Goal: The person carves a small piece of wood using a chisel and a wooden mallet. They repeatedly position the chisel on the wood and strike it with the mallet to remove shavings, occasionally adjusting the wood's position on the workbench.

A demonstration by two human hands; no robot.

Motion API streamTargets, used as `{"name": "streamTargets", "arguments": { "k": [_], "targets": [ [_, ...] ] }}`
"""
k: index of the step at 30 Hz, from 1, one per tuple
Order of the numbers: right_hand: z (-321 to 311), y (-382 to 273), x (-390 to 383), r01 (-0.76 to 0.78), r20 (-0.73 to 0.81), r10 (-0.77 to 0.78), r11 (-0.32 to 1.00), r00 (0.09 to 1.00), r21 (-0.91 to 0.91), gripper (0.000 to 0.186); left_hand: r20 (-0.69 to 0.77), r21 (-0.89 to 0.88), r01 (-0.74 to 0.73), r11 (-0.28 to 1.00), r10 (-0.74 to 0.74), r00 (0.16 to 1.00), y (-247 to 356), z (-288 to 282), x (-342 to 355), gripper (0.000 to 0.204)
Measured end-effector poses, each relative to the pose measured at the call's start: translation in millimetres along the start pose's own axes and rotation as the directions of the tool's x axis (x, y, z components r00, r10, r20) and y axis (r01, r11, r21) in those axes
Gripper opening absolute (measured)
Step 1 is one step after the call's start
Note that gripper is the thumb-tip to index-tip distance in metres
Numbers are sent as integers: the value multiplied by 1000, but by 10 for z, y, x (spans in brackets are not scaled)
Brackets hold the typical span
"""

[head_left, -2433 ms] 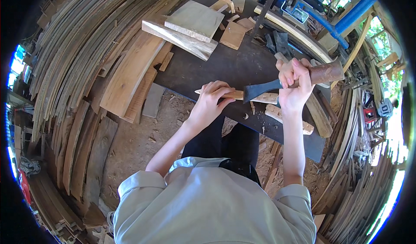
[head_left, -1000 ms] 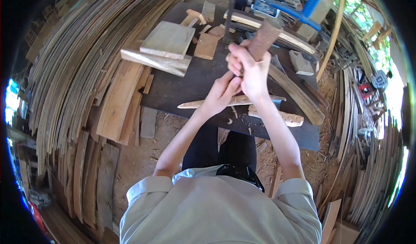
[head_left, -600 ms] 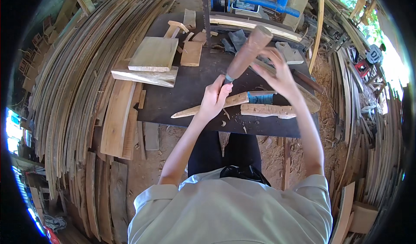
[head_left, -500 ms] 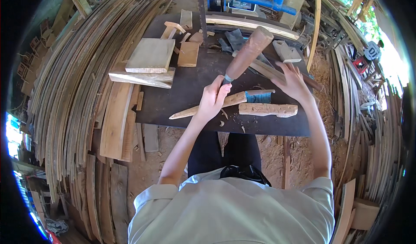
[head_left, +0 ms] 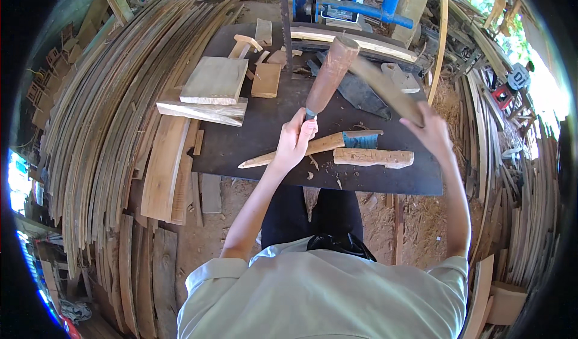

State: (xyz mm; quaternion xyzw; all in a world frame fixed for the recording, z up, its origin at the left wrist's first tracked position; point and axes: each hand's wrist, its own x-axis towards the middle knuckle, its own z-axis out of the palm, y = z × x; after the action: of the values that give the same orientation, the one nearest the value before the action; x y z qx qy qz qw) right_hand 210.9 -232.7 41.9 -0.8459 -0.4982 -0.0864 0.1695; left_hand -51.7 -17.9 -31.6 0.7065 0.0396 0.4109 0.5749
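My left hand (head_left: pixel 293 139) is closed round the lower end of a tool with a thick, round wooden handle (head_left: pixel 331 77). The handle tilts up and away, with a grey collar just above my fingers; the working end is hidden. In my right hand (head_left: pixel 431 131) is a wooden stick (head_left: pixel 385 86), smeared by motion, whose far end is close to the handle's top. Below my hands lie a carved wood block (head_left: pixel 373 157) and a pointed wooden piece (head_left: pixel 325 144) with a blue part (head_left: pixel 361 139) at its right end. My left wrist passes over the pointed piece.
The dark tabletop (head_left: pixel 241 140) bears wood shavings, a flat dark strip (head_left: pixel 361 92), a pale square board (head_left: pixel 215 80) and small offcuts (head_left: pixel 265 80). An upright saw blade (head_left: pixel 285 32) and a blue machine (head_left: pixel 355 8) stand beyond. Long planks (head_left: pixel 114 128) flank the left.
My right hand has gone from open fingers over the stick to holding it, and the stick is lifted off the table. The wooden handle in my left hand has tipped slightly leftward.
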Motion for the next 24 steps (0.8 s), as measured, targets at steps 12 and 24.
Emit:
{"name": "streamTargets", "arguments": {
  "k": [12,24],
  "targets": [
    [-1427,-760,-40,264,-184,-268,963,946,-46,66,-9,-30,-5,1000,4,1000,97,2,-1,29],
    [-1563,-795,39,306,-204,-354,923,913,-235,72,4,-104,1,995,-1,1000,42,-20,9,32]
  ]
}}
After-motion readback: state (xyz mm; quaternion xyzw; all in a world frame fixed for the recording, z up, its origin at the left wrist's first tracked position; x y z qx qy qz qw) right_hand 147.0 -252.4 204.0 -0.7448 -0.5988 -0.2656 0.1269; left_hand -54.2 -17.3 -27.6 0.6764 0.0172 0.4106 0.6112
